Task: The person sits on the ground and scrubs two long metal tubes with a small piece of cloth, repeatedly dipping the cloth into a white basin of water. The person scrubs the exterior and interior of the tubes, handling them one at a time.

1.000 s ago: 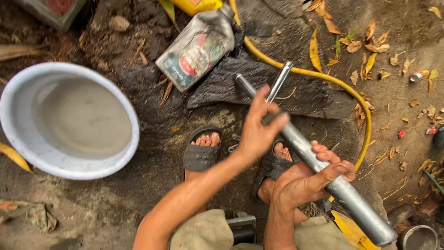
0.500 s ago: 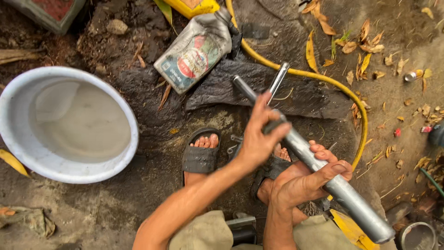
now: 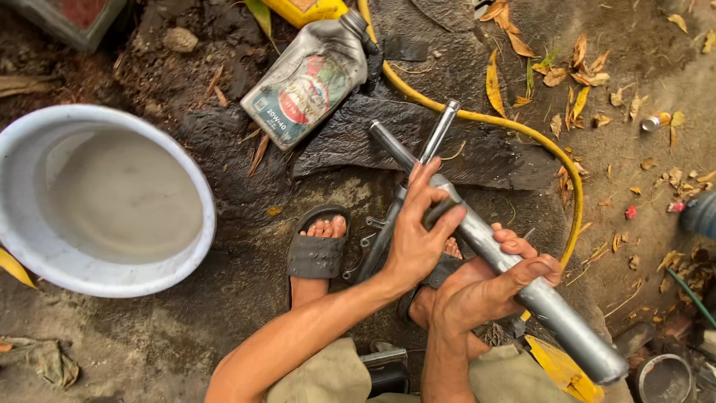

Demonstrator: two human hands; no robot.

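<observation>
A long grey metal tube (image 3: 556, 313) slants from upper left to lower right above the ground. My right hand (image 3: 488, 287) grips it around the middle, thumb over the top. My left hand (image 3: 421, 235) wraps its fingers around the tube's narrower upper part, just above the right hand. A second shiny metal rod (image 3: 438, 133) lies beneath, crossing behind the tube and my left hand. Both of my sandalled feet (image 3: 319, 250) stand below the hands on the oily dirt.
A white plastic basin (image 3: 45, 261) holding murky liquid sits at the left. A grey oil bottle (image 3: 306, 82) lies at the top, beside a yellow hose (image 3: 522, 130) that curves rightward. Dry leaves litter the right side. A small metal can (image 3: 664, 379) stands at bottom right.
My left hand's fingers have closed further around the tube's upper part. The tube and my right hand have hardly moved.
</observation>
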